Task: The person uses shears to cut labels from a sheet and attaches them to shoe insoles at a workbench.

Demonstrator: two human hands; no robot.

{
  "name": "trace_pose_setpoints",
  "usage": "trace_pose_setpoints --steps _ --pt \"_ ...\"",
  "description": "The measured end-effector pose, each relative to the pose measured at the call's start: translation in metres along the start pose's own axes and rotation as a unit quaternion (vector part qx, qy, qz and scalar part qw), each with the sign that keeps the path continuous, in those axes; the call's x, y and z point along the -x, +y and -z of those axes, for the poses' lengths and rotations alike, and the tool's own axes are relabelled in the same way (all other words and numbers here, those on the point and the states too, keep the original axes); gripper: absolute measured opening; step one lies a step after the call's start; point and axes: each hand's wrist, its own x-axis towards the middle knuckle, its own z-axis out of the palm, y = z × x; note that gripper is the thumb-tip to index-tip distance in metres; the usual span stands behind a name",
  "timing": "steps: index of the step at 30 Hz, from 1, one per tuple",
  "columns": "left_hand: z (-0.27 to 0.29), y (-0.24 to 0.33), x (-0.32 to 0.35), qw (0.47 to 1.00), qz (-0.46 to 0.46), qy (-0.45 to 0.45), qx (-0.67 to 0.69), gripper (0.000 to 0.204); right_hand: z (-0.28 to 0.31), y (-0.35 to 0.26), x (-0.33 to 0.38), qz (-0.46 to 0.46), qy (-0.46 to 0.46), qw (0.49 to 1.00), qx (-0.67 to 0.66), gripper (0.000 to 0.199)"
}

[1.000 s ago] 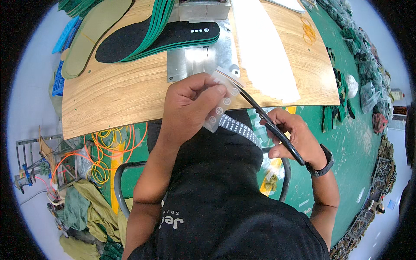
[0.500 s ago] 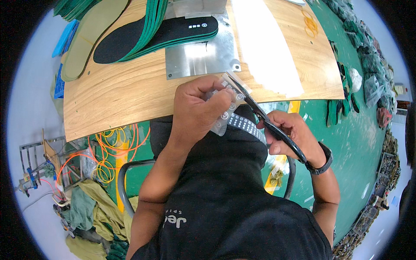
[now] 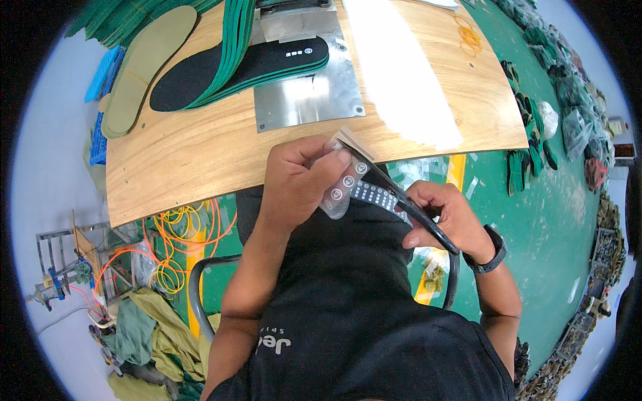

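Observation:
My left hand (image 3: 297, 177) pinches a clear film sheet of white printed labels (image 3: 348, 180) between thumb and fingers, just off the table's near edge. A strip of the same small white marks (image 3: 378, 196) trails from it toward the right, over my lap. My right hand (image 3: 448, 217) is closed round the handles of black-handled scissors (image 3: 428, 224). Their blades point up and left and lie along the film's right edge, close to my left fingertips. Whether the blades are fully together I cannot tell.
Black-and-green insoles (image 3: 267, 63) lie stacked on the wooden table (image 3: 200, 160), partly over a metal plate (image 3: 301, 107). A tan insole (image 3: 144, 73) sits at the left. Orange and yellow hoses (image 3: 177, 234) coil on the green floor, and a chair's armrest (image 3: 197, 287) curves beside me.
The scissors' handles have swung closer together, and the blades now lie flatter along the film. My left hand still grips the film; the whole view has shifted slightly.

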Motion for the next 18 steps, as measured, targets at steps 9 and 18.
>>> trace_pose_setpoints --steps 9,18 --pt "-0.019 0.001 0.016 1.0 0.002 0.01 0.021 0.013 -0.005 0.0 0.021 0.028 0.022 0.998 0.043 0.046" --pt "-0.03 0.014 0.04 0.984 -0.009 -0.036 -0.177 0.013 -0.019 0.008 0.044 0.081 0.027 0.994 0.07 0.047"
